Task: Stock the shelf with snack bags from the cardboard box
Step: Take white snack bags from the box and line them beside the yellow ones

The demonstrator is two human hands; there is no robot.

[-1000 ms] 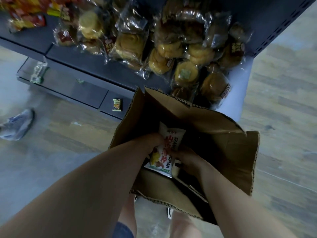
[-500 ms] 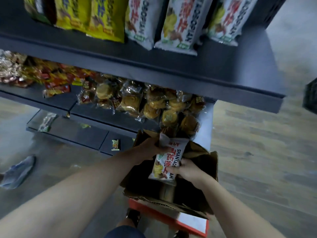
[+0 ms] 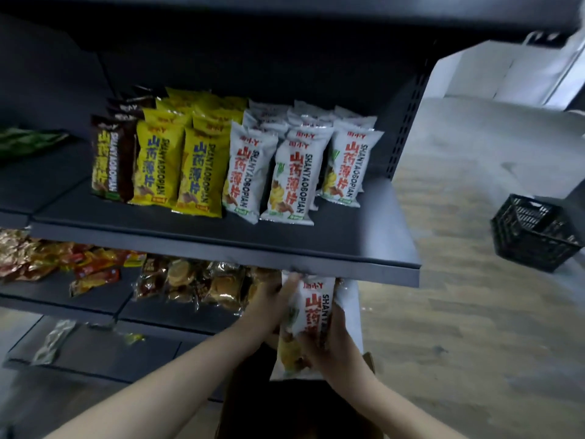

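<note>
Dark metal shelving fills the view, its middle shelf (image 3: 316,245) already carrying rows of white bags (image 3: 291,182) beside yellow and brown ones. Half a second ago the white snack bag (image 3: 311,315) sat low over the cardboard box (image 3: 368,362). Now it is raised just under the shelf's front lip, with the left hand (image 3: 269,299) gripping its top and the right hand (image 3: 329,346) curled round its lower half, so it looks bound for the white rows.

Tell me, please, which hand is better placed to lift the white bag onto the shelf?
Right, probably. The right hand grips the white bag around its lower half, below the bare right end of the shelf; the left hand only holds its top corner.
</note>
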